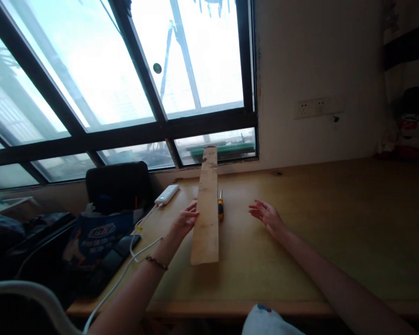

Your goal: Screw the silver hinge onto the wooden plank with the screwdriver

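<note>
Your left hand (186, 218) is clamped on the left edge of the board (206, 209), which runs over the desk (321, 223) toward the window (206, 118). Your right hand (267, 217), loosely spread, is apart from it; a screwdriver (220, 209) lies between, just beside the board.

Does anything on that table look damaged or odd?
The wooden board does: dark marks dot its surface, heaviest near the window end, where a patch looks stained or chipped; I can't tell which. It also seems lifted off the table at the left hand, with a shadow below its near end. I see no spill.
</note>
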### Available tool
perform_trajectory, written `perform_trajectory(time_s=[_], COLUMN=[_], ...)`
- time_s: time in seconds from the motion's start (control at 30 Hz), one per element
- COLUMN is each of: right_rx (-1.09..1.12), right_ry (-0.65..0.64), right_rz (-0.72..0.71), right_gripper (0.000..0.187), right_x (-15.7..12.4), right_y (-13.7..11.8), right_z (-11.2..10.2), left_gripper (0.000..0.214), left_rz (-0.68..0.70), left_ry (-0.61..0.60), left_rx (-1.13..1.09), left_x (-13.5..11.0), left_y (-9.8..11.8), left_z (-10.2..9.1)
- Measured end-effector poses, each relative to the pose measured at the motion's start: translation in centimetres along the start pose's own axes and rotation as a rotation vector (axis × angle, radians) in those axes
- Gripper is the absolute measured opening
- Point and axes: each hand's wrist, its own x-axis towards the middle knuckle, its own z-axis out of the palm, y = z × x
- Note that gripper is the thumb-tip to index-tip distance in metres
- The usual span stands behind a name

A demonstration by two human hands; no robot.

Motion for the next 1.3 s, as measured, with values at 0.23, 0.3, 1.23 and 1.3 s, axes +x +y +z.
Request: perform_trajectory(time_s=[0.23, 0.3, 1.23, 1.3], right_rx=[0.003, 0.004, 0.005, -0.080], right_ry=[-0.021, -0.004, 0.160, 0.238], right_rz=[0.019, 0.024, 0.013, 0.003], right_gripper=[0.035, 0.034, 0.028, 0.028], right_x=[0.1, 0.2, 1.3, 1.4], right_y=[0.2, 0.3, 0.3, 0.4], right_z=[-0.2, -0.5, -2.6, -2.9], left_gripper=[0.054, 0.053, 0.052, 0.057], left_rz=[-0.084, -0.102, 0.155, 0.340], left_ry=[0.006, 0.027, 0.144, 0.180], left_rx=[-0.096, -0.082, 0.425, 0.753], left_x=[2.6, 2.8, 3.2, 0.6], left_y=[2.1, 2.3, 0.9, 0.4], left_z=[-8.7, -9.9, -14.2, -14.0])
